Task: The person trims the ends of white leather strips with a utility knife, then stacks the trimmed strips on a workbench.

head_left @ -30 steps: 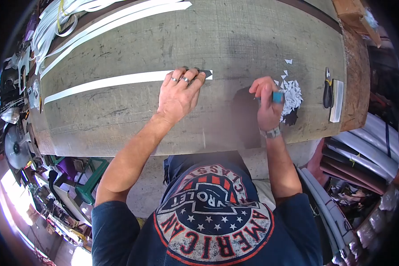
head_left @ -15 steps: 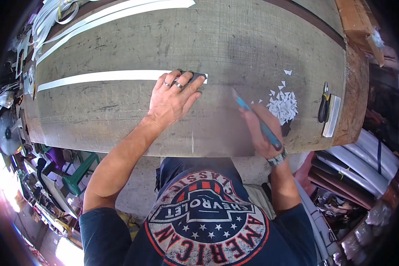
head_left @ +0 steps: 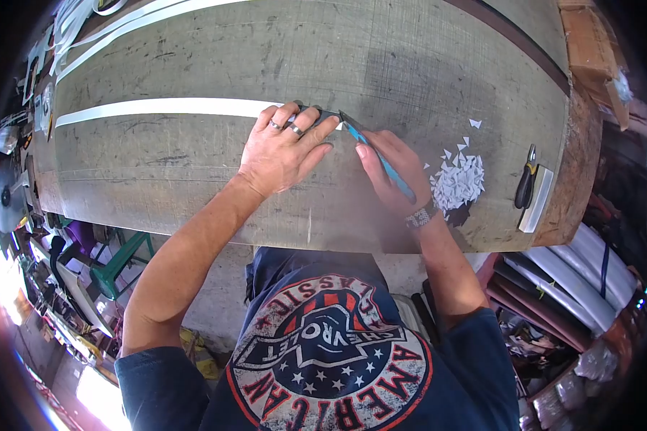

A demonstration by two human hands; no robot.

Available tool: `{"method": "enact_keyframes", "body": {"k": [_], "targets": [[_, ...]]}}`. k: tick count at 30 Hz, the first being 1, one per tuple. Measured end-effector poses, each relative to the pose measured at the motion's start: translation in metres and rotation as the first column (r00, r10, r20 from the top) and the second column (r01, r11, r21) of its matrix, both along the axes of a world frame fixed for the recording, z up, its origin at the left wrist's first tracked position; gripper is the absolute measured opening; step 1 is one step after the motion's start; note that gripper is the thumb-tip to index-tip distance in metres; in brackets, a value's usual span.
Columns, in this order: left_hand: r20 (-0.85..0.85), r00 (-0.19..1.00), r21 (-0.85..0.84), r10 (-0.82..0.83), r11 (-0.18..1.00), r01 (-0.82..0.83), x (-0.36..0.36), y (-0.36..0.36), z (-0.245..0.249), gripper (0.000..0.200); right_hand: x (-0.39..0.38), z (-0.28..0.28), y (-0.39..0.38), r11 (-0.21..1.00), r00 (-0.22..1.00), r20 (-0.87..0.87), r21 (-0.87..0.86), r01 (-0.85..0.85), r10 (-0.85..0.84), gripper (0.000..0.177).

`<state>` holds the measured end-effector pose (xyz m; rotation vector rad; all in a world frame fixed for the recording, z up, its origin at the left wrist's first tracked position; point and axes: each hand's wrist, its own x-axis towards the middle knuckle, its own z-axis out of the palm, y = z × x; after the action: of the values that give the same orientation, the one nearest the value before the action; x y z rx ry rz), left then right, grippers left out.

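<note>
A long white strip [head_left: 158,107] lies across the worktable, its right end under a small dark flat template [head_left: 326,115]. My left hand [head_left: 284,147] presses the template down on the strip, fingers bent over it and thumb apart. In my right hand [head_left: 395,169] is a blue utility knife [head_left: 381,159], gripped along its handle. Its blade tip meets the template's right edge, where a small white corner of the strip sticks out. Whether the blade is in the strip is too small to tell.
Right of my right hand lies a pile of small white triangular offcuts [head_left: 459,179]. Pliers [head_left: 527,179] and a pale metal-looking bar [head_left: 537,201] lie near the table's right end. More white strips [head_left: 122,43] are at the far left; a cardboard box [head_left: 589,47] stands at the right.
My right hand has brought the knife left and away from my body, from near the offcuts to the template's edge. My left hand keeps holding the template on the strip.
</note>
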<state>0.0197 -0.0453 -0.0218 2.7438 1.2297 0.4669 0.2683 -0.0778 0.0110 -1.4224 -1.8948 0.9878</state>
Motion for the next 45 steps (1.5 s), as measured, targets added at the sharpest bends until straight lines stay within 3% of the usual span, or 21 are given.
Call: {"method": "enact_keyframes", "body": {"k": [15, 19, 26, 29, 32, 35, 39, 43, 45], "targets": [[-0.008, 1.0, -0.037, 0.002, 0.999, -0.003, 0.0, 0.002, 0.0, 0.049, -0.014, -0.002, 0.015, 0.997, 0.992, 0.12, 0.061, -0.046, 0.038, 0.014], [0.017, 1.0, -0.018, -0.008, 1.0, 0.008, 0.006, 0.003, 0.0, 0.05, -0.003, 0.003, 0.018, 0.995, 0.993, 0.091, 0.059, -0.086, 0.081, 0.013], [0.022, 1.0, -0.043, -0.002, 0.999, 0.003, 0.004, 0.003, 0.0, 0.05, -0.006, -0.008, 0.006, 0.999, 1.0, 0.009, 0.037, 0.0, 0.0, 0.011], [0.009, 1.0, -0.034, -0.016, 0.999, 0.017, 0.004, 0.005, 0.003, 0.05, 0.008, 0.013, 0.007, 0.996, 0.996, -0.079, -0.078, 0.03, -0.036, 0.013], [-0.006, 1.0, -0.034, -0.01, 0.999, 0.01, 0.001, 0.005, 0.002, 0.049, 0.023, 0.016, -0.03, 0.918, 0.913, -0.11, -0.104, 0.382, -0.392, 0.019], [0.01, 1.0, -0.066, -0.021, 0.998, 0.022, 0.003, 0.005, 0.006, 0.044, 0.023, 0.015, -0.078, 0.861, 0.86, -0.093, -0.144, 0.488, -0.503, 0.021], [0.037, 0.995, -0.002, -0.09, 0.996, 0.09, 0.0, 0.01, 0.006, 0.043, -0.019, 0.031, -0.099, 0.812, 0.813, 0.013, -0.042, 0.582, -0.582, 0.023], [-0.034, 0.955, -0.093, -0.296, 0.952, 0.292, -0.012, 0.04, 0.013, 0.049, -0.059, 0.014, -0.111, 0.657, 0.65, -0.103, -0.062, 0.751, -0.753, 0.03], [-0.02, 0.912, -0.131, -0.41, 0.905, 0.405, -0.017, 0.063, 0.026, 0.053, -0.09, 0.022, -0.106, 0.546, 0.521, -0.168, -0.188, 0.817, -0.837, 0.033]]}}
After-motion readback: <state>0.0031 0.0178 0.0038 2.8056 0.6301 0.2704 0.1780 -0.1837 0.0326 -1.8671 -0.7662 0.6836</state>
